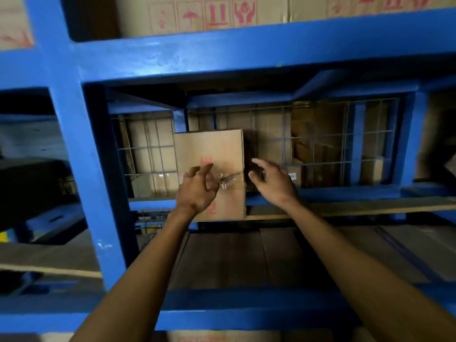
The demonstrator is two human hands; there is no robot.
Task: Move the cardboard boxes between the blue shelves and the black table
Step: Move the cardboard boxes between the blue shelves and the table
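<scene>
A small cardboard box (209,154) with red print and clear tape stands on the middle level of the blue shelves (172,58). My left hand (197,191) hovers in front of its lower left face, fingers spread and curled, holding nothing. My right hand (271,181) is just right of the box's right edge, fingers apart, and whether it touches the box I cannot tell. Both forearms reach in from below. The black table is not in view.
Large cartons with red handling symbols (204,16) sit on the level above. A wire mesh (320,144) backs the shelf, with more boxes behind it. Flat brown cartons (234,257) lie on the level below. A thick blue upright (74,144) stands to the left.
</scene>
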